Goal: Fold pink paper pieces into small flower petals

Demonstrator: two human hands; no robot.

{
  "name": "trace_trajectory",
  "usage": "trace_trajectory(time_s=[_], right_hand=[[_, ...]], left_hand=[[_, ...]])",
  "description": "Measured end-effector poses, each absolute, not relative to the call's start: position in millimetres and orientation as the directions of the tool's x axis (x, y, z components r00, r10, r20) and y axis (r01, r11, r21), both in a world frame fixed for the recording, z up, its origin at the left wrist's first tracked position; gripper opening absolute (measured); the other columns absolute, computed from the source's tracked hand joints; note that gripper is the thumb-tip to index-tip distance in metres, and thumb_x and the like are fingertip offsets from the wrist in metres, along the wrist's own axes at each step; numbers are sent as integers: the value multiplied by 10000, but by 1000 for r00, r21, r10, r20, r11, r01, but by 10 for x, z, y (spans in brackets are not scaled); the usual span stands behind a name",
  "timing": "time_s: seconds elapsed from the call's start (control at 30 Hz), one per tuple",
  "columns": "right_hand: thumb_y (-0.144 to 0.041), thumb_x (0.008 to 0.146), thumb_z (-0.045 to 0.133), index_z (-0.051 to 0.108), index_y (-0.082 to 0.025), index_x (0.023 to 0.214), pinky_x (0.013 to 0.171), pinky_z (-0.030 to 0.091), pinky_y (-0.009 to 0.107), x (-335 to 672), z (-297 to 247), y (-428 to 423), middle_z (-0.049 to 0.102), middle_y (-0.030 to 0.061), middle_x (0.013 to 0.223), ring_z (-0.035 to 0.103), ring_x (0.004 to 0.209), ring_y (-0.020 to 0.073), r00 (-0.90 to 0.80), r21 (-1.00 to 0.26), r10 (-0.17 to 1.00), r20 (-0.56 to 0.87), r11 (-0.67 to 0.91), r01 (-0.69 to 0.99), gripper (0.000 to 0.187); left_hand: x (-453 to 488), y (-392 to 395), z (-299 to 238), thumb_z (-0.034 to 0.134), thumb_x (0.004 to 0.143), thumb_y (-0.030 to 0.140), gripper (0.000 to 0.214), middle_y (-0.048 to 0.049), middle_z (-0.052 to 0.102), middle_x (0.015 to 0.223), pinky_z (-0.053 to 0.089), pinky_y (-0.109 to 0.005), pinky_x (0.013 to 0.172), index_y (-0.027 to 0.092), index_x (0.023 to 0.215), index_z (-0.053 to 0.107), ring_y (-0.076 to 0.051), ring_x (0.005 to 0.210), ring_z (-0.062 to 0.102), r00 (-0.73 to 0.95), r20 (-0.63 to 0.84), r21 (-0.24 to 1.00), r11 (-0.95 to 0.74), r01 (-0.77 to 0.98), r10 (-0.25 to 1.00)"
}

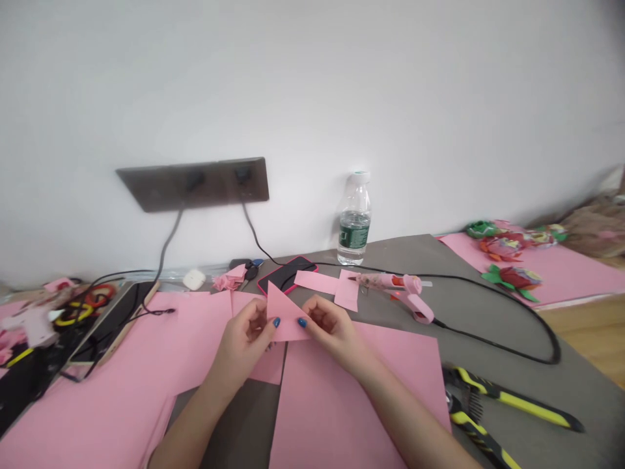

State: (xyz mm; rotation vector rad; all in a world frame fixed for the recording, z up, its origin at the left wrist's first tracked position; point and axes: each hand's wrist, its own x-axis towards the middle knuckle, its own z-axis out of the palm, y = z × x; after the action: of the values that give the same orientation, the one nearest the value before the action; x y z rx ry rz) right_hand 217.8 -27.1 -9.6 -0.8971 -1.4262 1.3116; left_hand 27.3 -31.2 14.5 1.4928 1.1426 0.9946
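Note:
A pink piece of paper, folded to a triangle with its point up, is held between both hands above the table. My left hand pinches its left side, thumb in front and fingers curled behind. On the right side, my right hand grips the paper the same way, its thumb near the lower middle. Below the hands lies a large pink sheet. Just beyond them are a phone with a pink edge and a cut pink strip.
A pink glue gun with a black cord lies right of the hands, its nozzle over a paper piece. Yellow-black pliers rest at front right. A water bottle stands by the wall. Paper flowers and stacked pink sheets flank the table.

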Motion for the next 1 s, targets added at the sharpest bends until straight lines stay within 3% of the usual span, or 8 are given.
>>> trace_trajectory(time_s=[0.23,0.4,0.63,0.8,0.87,1.0], right_hand=[[-454,911,589,593,-209,901,583,393,249,2207,-104,-274,563,4,760,502,647,139,-265,-977,946,187,151,-151,245],[-440,895,590,668,-231,894,684,494,298,2232,-98,-253,632,48,894,604,791,190,-233,-967,950,205,160,-198,223],[-357,911,546,663,-219,822,755,480,319,2247,-52,-272,635,38,841,610,813,200,-210,-968,948,237,213,-130,202],[-410,891,631,596,-222,961,651,458,276,2201,-107,-263,621,10,788,591,707,160,-182,-972,966,184,151,-183,203],[-420,860,676,587,-217,992,645,454,270,2187,-144,-245,650,9,769,602,691,155,-162,-972,977,135,99,-215,258],[-422,802,739,623,-188,866,690,463,280,2183,-176,-227,694,37,779,633,735,169,-213,-978,974,73,28,-209,269]], left_hand=[[269,-350,190,492,944,337,128,56,521,674,479,-231,569,220,975,533,-118,557,561,307,32,987,-78,139,951],[269,-350,253,533,872,272,110,-5,595,807,486,-231,597,202,857,617,-128,629,590,288,103,980,-147,136,952],[219,-348,240,471,888,243,208,-29,656,816,486,-247,678,206,841,670,-169,739,612,336,133,939,-227,257,932],[248,-332,167,579,868,304,145,16,650,712,466,-227,636,219,983,603,-152,665,605,288,45,932,-144,333,956],[259,-329,163,590,858,307,138,14,661,715,466,-231,659,212,955,610,-152,677,613,295,12,925,-123,360,956],[273,-343,195,576,869,369,208,9,618,705,397,-215,593,185,798,638,-140,657,553,335,-35,904,-113,413,941]])
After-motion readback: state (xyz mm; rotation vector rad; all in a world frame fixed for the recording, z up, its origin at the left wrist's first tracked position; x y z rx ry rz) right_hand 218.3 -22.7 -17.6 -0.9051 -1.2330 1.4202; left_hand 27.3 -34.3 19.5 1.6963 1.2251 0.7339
